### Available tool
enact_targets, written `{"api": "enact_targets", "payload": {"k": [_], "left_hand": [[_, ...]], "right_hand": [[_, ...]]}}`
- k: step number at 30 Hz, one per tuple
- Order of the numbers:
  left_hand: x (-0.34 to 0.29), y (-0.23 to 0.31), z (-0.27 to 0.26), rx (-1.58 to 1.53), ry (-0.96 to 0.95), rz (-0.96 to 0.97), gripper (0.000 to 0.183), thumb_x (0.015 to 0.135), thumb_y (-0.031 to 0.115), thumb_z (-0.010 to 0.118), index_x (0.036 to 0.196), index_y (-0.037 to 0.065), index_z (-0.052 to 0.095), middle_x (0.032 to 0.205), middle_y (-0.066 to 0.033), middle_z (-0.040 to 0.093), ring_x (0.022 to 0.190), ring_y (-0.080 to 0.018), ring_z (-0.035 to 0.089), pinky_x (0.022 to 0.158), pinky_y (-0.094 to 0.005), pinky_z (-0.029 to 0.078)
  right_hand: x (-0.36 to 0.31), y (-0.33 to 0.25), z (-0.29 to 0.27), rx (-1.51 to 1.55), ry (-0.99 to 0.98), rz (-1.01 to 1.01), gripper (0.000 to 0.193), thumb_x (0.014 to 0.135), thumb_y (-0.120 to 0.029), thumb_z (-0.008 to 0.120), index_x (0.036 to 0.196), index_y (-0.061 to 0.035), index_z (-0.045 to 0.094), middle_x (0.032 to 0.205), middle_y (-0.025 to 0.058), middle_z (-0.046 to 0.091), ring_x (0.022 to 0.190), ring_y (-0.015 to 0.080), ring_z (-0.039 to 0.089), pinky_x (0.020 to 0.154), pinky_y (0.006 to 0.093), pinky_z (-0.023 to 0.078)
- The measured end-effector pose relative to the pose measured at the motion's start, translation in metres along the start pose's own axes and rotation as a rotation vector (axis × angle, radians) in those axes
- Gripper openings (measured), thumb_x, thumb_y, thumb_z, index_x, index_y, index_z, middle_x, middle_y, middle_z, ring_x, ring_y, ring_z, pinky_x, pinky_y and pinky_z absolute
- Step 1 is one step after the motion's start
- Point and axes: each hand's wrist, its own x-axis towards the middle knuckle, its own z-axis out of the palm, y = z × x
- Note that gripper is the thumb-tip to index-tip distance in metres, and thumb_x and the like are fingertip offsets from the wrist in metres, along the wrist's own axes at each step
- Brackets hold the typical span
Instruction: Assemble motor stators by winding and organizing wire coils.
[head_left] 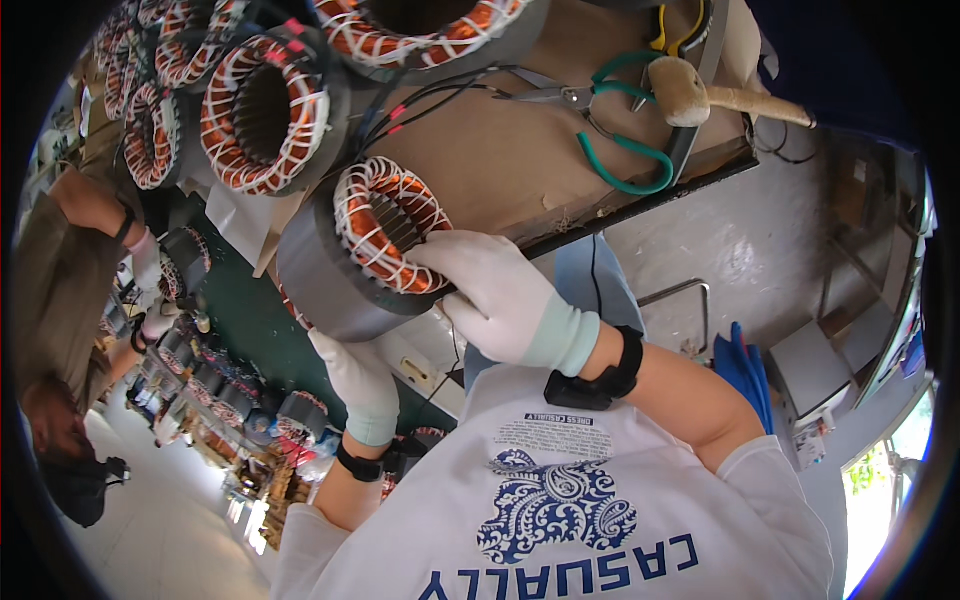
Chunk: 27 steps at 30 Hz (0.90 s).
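A motor stator (335,265) with a grey steel cylinder, orange copper windings and white lacing lies tilted on its side at the table's near edge. My right hand (500,300), in a white glove with a pale green cuff, grips the wound end, its fingers reaching over the coil ring toward the bore. Against the lower side of the same stator is my left hand (358,385), gloved alike; its fingertips are partly hidden behind the cylinder. Black leads with red sleeves (398,118) run beside the stator's upper side.
Several more wound stators (265,115) stand at the upper left. Green-handled scissors (590,100) and a mallet (690,92) lie on the brown tabletop (500,160), near yellow-handled pliers (680,28). Another person (75,270) with gloved hands works at the left. A blue stool-like object (740,365) stands right.
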Motion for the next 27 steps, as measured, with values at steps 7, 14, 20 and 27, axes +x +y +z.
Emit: {"api": "enact_targets", "payload": {"k": [7, 14, 20, 27], "left_hand": [[-0.018, 0.019, -0.025, 0.490, -0.160, 0.179, 0.064, 0.093, -0.014, 0.042, 0.154, -0.005, 0.027, 0.137, -0.0214, 0.057, 0.111, -0.0312, 0.064, 0.100, -0.0367, 0.049], [0.005, 0.037, 0.000, -0.343, -0.011, -0.350, 0.041, 0.109, 0.014, 0.032, 0.147, -0.001, 0.040, 0.132, -0.0084, 0.059, 0.115, -0.0180, 0.059, 0.103, -0.0313, 0.046], [0.025, 0.023, -0.002, -0.939, -0.250, -0.082, 0.041, 0.110, 0.017, 0.030, 0.131, -0.003, 0.059, 0.130, -0.0112, 0.063, 0.119, -0.0196, 0.060, 0.109, -0.0367, 0.045], [0.013, 0.031, 0.028, -0.045, 0.222, 0.047, 0.043, 0.109, 0.033, 0.043, 0.086, 0.002, 0.065, 0.069, -0.0152, 0.059, 0.067, -0.0328, 0.061, 0.063, -0.0433, 0.048]], "right_hand": [[-0.015, -0.017, -0.014, 0.089, -0.015, 0.041, 0.049, 0.078, -0.006, 0.058, 0.127, -0.0018, 0.056, 0.113, 0.0198, 0.064, 0.109, 0.0396, 0.060, 0.096, 0.0495, 0.047], [-0.030, -0.020, -0.020, 0.207, -0.140, 0.118, 0.053, 0.080, -0.004, 0.057, 0.133, 0.0034, 0.054, 0.122, 0.0245, 0.062, 0.111, 0.0429, 0.059, 0.100, 0.0459, 0.047], [-0.012, -0.026, -0.015, 0.101, -0.064, 0.000, 0.049, 0.085, -0.012, 0.062, 0.131, 0.0030, 0.055, 0.109, 0.0237, 0.064, 0.102, 0.0441, 0.059, 0.092, 0.0498, 0.048], [0.009, -0.043, -0.019, 0.782, -0.229, 0.524, 0.035, 0.109, -0.021, 0.047, 0.133, 0.0030, 0.054, 0.123, 0.0085, 0.064, 0.108, 0.0213, 0.062, 0.093, 0.0371, 0.050]]}}
